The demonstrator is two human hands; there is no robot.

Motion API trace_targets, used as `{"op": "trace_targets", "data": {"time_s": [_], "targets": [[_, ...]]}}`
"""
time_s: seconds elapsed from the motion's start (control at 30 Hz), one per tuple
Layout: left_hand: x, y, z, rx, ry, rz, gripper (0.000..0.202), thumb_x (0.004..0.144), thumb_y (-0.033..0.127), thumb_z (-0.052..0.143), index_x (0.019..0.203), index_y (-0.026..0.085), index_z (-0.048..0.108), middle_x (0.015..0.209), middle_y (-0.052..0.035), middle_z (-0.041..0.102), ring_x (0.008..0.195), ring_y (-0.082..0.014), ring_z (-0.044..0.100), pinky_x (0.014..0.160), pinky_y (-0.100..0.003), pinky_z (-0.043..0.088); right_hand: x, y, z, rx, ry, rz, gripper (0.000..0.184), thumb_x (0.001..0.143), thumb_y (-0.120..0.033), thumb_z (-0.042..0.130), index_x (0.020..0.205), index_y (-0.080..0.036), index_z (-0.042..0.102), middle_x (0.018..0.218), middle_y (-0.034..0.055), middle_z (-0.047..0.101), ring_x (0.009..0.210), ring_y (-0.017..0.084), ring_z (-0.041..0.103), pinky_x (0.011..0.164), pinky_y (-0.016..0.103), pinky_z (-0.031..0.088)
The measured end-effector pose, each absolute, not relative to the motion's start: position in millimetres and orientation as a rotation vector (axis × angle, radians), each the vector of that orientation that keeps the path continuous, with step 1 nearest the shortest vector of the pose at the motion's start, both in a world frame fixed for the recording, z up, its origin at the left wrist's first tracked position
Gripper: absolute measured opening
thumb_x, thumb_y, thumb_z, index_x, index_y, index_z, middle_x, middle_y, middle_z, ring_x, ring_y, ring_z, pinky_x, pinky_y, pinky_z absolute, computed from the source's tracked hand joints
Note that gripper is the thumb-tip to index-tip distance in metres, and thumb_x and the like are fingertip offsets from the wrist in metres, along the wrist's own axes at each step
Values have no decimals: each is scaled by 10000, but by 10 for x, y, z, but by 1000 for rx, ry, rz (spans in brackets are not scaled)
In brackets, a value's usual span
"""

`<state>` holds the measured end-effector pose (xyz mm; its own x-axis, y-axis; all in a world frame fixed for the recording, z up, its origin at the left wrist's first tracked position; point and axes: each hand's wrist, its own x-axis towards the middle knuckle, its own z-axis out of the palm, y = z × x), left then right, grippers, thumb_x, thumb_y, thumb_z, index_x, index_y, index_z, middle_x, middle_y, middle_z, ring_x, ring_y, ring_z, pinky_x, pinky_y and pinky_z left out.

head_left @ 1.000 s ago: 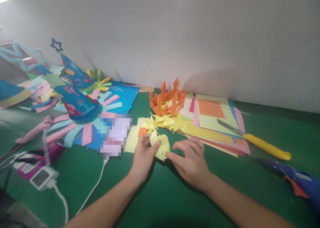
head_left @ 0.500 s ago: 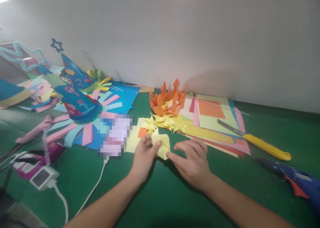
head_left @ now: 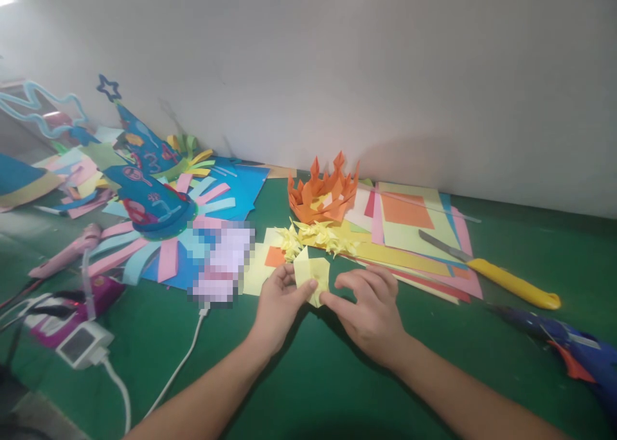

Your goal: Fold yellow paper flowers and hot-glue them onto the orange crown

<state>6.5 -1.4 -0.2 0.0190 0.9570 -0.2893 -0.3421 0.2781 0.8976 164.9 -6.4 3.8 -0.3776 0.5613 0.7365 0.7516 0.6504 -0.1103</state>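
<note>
1. Green desk, pale grey wall behind.
2. Left hand: closed in a pinch, thumb on top, holding folded yellow paper at mid-desk, between both hands.
3. Right hand: partly open, fingers curled, one digit touching paper's lower right; can't tell if it grips.
4. Blue glue gun, near right; yellow-handled knife just beyond.
5. Spiky yellow paper pieces just behind folded yellow paper.
6. Orange paper crown behind those, upright.
7. Blue cone hats, left; rear one farther back.
</note>
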Motion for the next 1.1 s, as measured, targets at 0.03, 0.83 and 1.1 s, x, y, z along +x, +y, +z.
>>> {"op": "trace_targets", "data": {"time_s": [0.03,0.83,1.1], "targets": [[64,-12,-3,731,1101,1161,321,644,260,751,883,143,572,869,-48,695,732,-140,653,683,-249,513,1651,-64,33,-1012,-2086,-311,211,812,-114,557,739,-287,653,764,-8,604,825,153,497,868,359,322],[62,-4,67,755,1164,1228,346,608,240,747,822,189,479,754,18,641,659,-115,612,613,-221,473,1681,-82,19,-993,-2097,134,237,775,-207,552,1007,-250,561,956,48,556,921,217,514,868,427,365],[93,-88,65,1027,1266,1222,264,679,245,697,827,199,483,693,32,581,648,-110,558,620,-220,436,1634,-84,-138,-1034,-1826,750,585,783,-205,547,1288,-211,252,1117,114,520,1030,224,540,852,378,476]]}}
